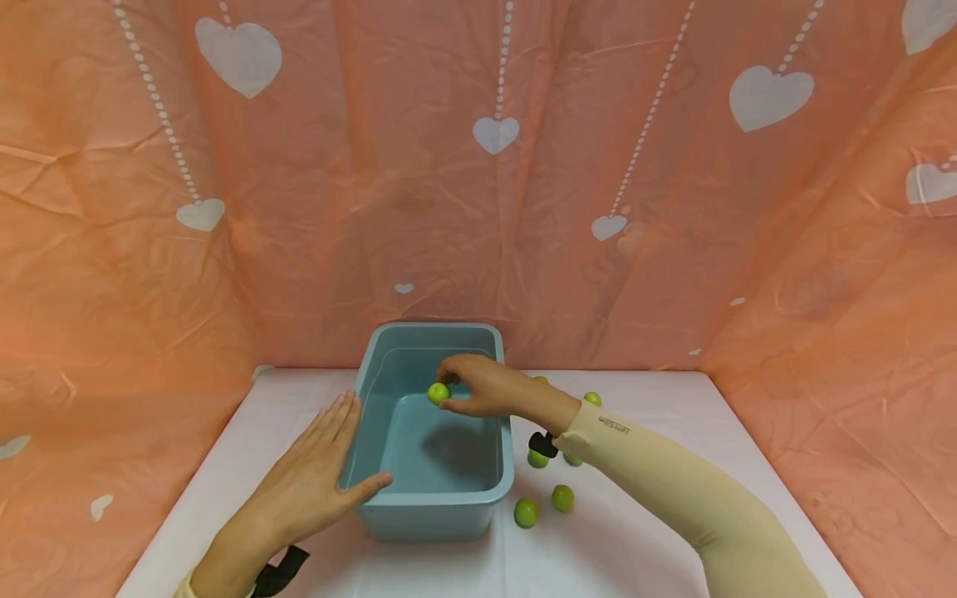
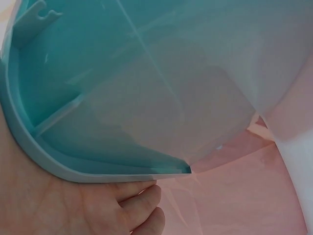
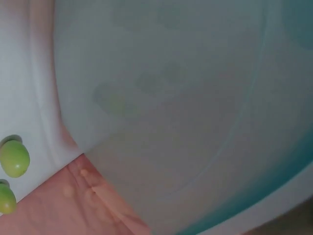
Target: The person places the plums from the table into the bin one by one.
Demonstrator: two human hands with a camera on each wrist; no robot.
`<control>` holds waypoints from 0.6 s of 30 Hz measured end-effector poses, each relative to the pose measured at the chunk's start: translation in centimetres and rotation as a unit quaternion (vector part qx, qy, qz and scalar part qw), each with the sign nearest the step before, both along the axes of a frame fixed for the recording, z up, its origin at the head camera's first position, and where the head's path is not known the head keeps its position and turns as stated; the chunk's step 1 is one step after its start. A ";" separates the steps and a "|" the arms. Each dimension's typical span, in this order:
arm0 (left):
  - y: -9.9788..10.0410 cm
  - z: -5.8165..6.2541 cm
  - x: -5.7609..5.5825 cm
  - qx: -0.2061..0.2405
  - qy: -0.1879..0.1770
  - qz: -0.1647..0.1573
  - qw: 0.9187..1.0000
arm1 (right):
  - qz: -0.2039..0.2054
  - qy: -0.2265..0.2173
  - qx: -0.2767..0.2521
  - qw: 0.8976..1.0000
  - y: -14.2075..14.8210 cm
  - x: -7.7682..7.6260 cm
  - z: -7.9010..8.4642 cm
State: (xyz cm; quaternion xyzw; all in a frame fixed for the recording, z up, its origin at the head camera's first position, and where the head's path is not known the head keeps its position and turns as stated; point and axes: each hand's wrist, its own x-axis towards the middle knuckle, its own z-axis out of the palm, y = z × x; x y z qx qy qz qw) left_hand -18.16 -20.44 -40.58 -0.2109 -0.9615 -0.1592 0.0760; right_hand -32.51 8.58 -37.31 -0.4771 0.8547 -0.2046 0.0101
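Observation:
A blue-grey plastic bin [image 1: 441,499] stands on the white table. Over its inside, my right hand [image 1: 482,388] pinches a small round green fruit [image 1: 439,394] between thumb and fingers. The left hand [image 1: 310,482] rests along the bin's left rim with straight fingers, its thumb reaching over the near corner. In the left wrist view the palm [image 2: 73,208] lies against the rim [image 2: 83,177]. The right wrist view shows the bin's side wall [image 3: 195,98] up close; the held fruit is out of sight there.
Several more green fruits lie right of the bin, among them one near the front [image 1: 527,513] and another beside it [image 1: 563,498]. The right forearm partly covers others. An orange curtain [image 1: 419,208] with white hearts hangs behind and at both sides.

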 end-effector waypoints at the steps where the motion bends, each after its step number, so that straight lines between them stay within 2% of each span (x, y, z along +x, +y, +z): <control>1: 0.0 0.0 0.0 0.000 0.000 0.000 1.000 | 0.002 0.000 0.003 1.000 -0.1 -0.1 0.0; 18: 0.1 0.2 0.1 0.002 -0.001 0.000 1.000 | -0.001 -0.020 0.050 0.999 -2.2 -1.2 -0.8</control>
